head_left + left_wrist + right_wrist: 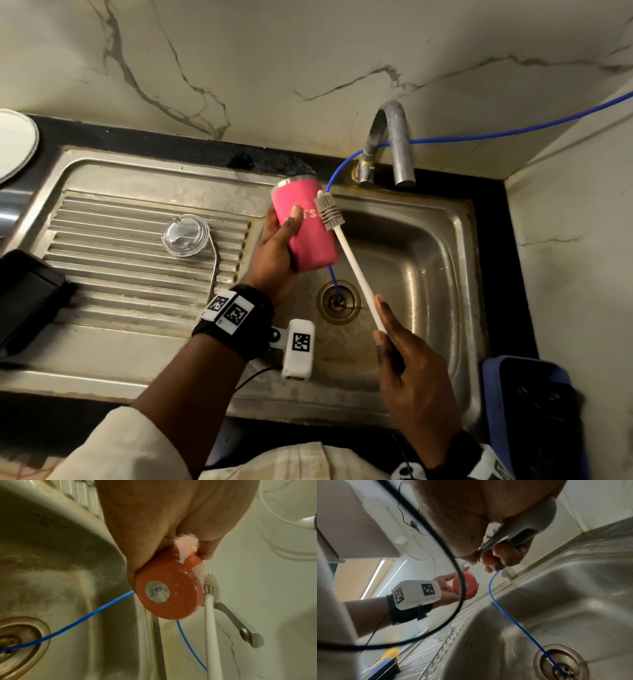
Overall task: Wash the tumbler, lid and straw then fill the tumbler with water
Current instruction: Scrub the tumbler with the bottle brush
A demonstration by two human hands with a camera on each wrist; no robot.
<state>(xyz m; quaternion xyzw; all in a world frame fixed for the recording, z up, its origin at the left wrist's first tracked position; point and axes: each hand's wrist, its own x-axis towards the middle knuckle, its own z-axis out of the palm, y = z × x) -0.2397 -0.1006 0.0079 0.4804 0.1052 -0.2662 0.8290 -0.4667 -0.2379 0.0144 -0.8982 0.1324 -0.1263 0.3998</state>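
My left hand (282, 240) grips a pink tumbler (306, 229) over the sink basin (428, 260), tilted with its steel rim toward the wall. Its base (169, 593) faces the left wrist camera, wet with drops. My right hand (388, 330) holds the white handle of a bottle brush (352, 270); the grey bristle head (329, 212) lies against the tumbler's outer side. The handle's grey end (527, 532) sits in the right palm. The clear lid (185, 234) and the bent metal straw (214, 267) lie on the ribbed drainboard (120, 274).
The steel faucet (394, 144) arches over the basin's back edge. A thin blue tube (513, 128) runs from the right wall past the tumbler into the drain (338, 301). A black object (24, 298) sits at the left, a blue basket (534, 411) at the lower right.
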